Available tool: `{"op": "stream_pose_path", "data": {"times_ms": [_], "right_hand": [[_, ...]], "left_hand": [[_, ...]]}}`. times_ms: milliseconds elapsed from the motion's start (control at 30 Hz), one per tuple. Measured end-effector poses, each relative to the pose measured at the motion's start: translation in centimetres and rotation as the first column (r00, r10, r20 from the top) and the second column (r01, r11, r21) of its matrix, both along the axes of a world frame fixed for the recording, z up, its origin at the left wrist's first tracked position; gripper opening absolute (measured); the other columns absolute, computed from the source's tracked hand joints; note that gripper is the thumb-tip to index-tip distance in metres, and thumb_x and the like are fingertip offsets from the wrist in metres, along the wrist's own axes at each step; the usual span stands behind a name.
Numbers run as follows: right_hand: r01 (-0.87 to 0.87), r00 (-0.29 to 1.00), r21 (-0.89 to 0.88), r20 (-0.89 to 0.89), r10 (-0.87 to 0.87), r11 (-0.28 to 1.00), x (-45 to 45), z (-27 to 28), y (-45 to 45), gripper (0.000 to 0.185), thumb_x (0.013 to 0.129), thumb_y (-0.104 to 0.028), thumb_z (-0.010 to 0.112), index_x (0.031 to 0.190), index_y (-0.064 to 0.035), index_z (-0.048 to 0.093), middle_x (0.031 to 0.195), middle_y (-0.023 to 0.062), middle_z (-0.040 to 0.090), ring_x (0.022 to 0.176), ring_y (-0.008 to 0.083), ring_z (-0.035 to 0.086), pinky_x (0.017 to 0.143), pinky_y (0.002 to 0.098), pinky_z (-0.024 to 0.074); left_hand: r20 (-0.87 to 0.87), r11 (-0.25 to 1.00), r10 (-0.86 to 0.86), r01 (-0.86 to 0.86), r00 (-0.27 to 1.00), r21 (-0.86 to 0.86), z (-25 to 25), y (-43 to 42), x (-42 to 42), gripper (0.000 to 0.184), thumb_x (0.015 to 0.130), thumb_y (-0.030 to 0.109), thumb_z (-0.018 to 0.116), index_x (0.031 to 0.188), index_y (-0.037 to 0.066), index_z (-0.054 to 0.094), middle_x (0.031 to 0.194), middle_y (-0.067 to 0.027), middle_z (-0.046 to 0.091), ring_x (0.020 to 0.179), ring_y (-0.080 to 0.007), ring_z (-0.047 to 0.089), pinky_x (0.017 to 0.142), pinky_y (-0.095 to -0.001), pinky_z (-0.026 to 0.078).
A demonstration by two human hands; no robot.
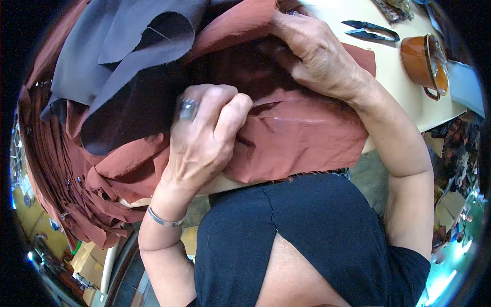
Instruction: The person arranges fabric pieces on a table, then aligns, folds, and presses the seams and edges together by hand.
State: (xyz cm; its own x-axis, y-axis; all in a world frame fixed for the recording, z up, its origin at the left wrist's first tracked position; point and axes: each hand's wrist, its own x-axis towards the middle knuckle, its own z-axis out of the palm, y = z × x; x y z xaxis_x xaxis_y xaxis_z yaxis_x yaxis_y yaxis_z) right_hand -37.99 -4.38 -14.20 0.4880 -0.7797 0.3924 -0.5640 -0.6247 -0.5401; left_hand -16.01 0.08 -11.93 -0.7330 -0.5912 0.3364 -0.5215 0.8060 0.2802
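Observation:
Rust-red fabric (307, 135) with a frayed lower edge lies across the table in front of me. My left hand (207, 120), a ring on one finger, is closed at the fabric's left part, its fingers curled; motion blurs it, and what it grips is hidden. Higher and to the right, my right hand (312, 51) is closed on a raised fold of the red fabric, fingertips partly hidden. Dark grey fabric (128, 87) lies in loose folds left of my left hand, over more red cloth.
Black thread snips (371, 31) lie at the upper right of the pale table (427, 110). An orange-brown cup (422, 61) stands right of them. A large heap of gathered red cloth (56, 174) hangs over the left edge. Fabric scraps (460, 153) are at the far right.

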Motion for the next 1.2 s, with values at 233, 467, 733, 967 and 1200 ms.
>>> {"op": "stream_pose_path", "data": {"times_ms": [233,467,733,967,1200], "right_hand": [[-0.040,0.995,-0.046,0.091,0.044,0.998,0.3,1.5,-0.1,0.054,0.071,-0.004,0.061,0.120,0.0046,0.041,0.089,0.0203,0.059,0.087,0.0383,0.057,0.088,0.0445,0.0357],[-0.027,0.992,0.002,-0.122,0.027,1.000,-0.1,0.8,-0.4,0.066,0.070,-0.009,0.063,0.127,0.0065,0.035,0.084,0.0202,0.059,0.084,0.0391,0.057,0.087,0.0463,0.0359],[-0.082,0.997,0.066,0.007,0.082,0.994,0.7,1.7,-0.2,0.039,0.069,-0.002,0.060,0.106,0.0032,0.049,0.083,0.0175,0.057,0.081,0.0365,0.057,0.076,0.0422,0.0422],[-0.128,0.978,-0.080,0.154,0.139,0.989,0.7,0.0,-0.9,0.028,0.069,0.002,0.058,0.096,0.0021,0.051,0.081,0.0161,0.055,0.079,0.0365,0.056,0.069,0.0387,0.0440],[-0.108,0.993,-0.016,0.046,0.109,0.994,0.2,-0.5,-0.8,0.016,0.072,0.000,0.059,0.085,-0.0006,0.051,0.077,0.0148,0.055,0.074,0.0358,0.055,0.066,0.0403,0.0419]], "left_hand": [[0.104,1.000,0.012,-0.012,0.994,0.003,0.5,3.5,-0.8,0.046,0.067,0.011,0.057,0.110,-0.002,0.059,0.109,-0.0140,0.054,0.093,-0.0259,0.056,0.080,-0.0346,0.047],[0.111,0.994,0.112,-0.113,0.988,0.001,-0.3,4.3,-0.8,0.051,0.070,0.011,0.053,0.119,-0.003,0.054,0.115,-0.0139,0.051,0.102,-0.0267,0.053,0.086,-0.0370,0.044],[0.136,0.995,0.090,-0.083,0.987,-0.057,-0.5,4.1,-0.9,0.048,0.071,0.014,0.051,0.116,-0.004,0.056,0.115,-0.0141,0.052,0.103,-0.0261,0.053,0.088,-0.0383,0.043],[0.208,0.990,0.083,-0.056,0.975,-0.131,0.0,4.0,-1.0,0.047,0.071,0.015,0.051,0.113,-0.004,0.058,0.110,-0.0130,0.055,0.100,-0.0234,0.056,0.089,-0.0375,0.043],[0.194,0.988,0.080,-0.052,0.978,-0.147,0.0,3.9,-1.1,0.046,0.070,0.015,0.052,0.112,-0.004,0.058,0.108,-0.0137,0.055,0.099,-0.0241,0.056,0.089,-0.0378,0.043]]}}
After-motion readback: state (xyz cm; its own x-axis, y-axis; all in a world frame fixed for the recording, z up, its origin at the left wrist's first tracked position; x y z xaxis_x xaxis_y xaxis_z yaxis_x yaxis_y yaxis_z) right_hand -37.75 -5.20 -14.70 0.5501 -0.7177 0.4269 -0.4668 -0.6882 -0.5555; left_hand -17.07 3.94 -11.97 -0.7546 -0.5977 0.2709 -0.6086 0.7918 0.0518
